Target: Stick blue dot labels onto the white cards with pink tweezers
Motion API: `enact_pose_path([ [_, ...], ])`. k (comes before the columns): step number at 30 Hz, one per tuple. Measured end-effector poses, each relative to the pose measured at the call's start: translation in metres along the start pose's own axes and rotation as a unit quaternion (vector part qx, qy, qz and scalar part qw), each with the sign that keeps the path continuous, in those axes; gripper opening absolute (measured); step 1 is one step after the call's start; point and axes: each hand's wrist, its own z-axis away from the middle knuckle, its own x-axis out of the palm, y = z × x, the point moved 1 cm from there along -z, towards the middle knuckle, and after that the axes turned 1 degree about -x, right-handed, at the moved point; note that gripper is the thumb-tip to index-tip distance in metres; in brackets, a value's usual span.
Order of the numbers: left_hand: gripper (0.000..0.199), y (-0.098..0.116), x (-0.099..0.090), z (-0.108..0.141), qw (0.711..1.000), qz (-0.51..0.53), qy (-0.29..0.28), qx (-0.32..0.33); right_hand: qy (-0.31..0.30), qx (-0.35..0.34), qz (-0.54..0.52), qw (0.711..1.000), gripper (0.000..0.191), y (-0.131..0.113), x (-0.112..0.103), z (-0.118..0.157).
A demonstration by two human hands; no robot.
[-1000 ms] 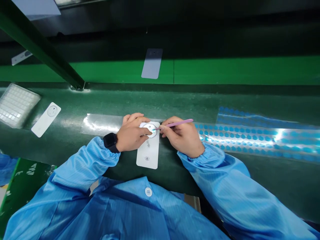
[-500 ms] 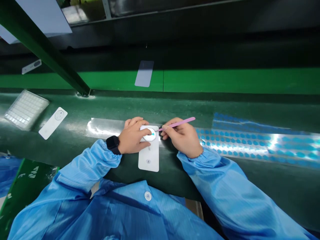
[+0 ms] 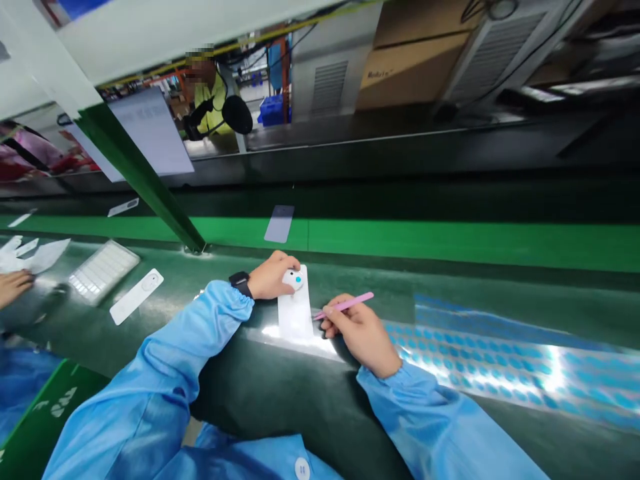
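My left hand [image 3: 273, 275] is closed on the far end of a white phone back cover [image 3: 295, 319], thumb and fingers at either side of its round camera area. A small blue dot [image 3: 299, 280] shows in that circle. Pink tweezers [image 3: 350, 303] are pinched in my right hand [image 3: 361, 337], their tips just right of the cover and apart from the dot. Under and beside both hands runs a clear film strip; its right part is a sheet of blue round stickers [image 3: 465, 353].
To the left lie another white cover [image 3: 137, 297] and a clear tray of small pieces [image 3: 104, 270]. A pale cover [image 3: 279, 223] lies on the green ledge [image 3: 400, 240]. A green post [image 3: 145, 177] rises at the left. Another person's hand [image 3: 14, 287] is at the far left.
The view has tilted up. My left hand has carried the cover forward, away from my body, and shifted its grip to the cover's edges. The tweezer tips have come away from the camera circle.
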Motion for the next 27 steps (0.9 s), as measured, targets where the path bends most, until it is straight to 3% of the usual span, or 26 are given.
enact_pose_path([
  [5, 0.036, 0.012, -0.036, -0.102, 0.998, -0.035, 0.058, -0.001, -0.02, 0.012, -0.037, 0.999, 0.048, 0.002, 0.0, -0.002],
  [8, 0.035, 0.014, -0.052, -0.151, 0.986, -0.061, 0.132, -0.08, -0.025, 0.024, -0.046, 0.998, 0.046, 0.002, 0.0, -0.002],
  [10, 0.038, 0.003, -0.058, -0.162, 0.972, -0.077, 0.163, -0.153, -0.029, 0.03, -0.051, 0.998, 0.043, 0.001, -0.001, -0.001],
  [14, 0.05, -0.039, -0.058, -0.142, 0.948, -0.107, 0.126, -0.273, -0.044, 0.039, -0.062, 0.996, 0.038, 0.0, 0.001, -0.001],
  [18, 0.035, -0.064, -0.057, -0.121, 0.938, -0.13, 0.084, -0.311, -0.043, 0.033, -0.061, 0.997, 0.036, 0.002, 0.002, -0.005],
  [23, 0.033, -0.043, -0.074, -0.123, 0.938, -0.11, 0.148, -0.292, -0.038, 0.024, -0.08, 0.996, 0.039, 0.005, 0.001, -0.007],
  [27, 0.02, -0.016, -0.093, -0.088, 0.935, -0.061, 0.229, -0.263, -0.033, 0.015, -0.108, 0.994, 0.045, 0.008, 0.001, -0.012],
])
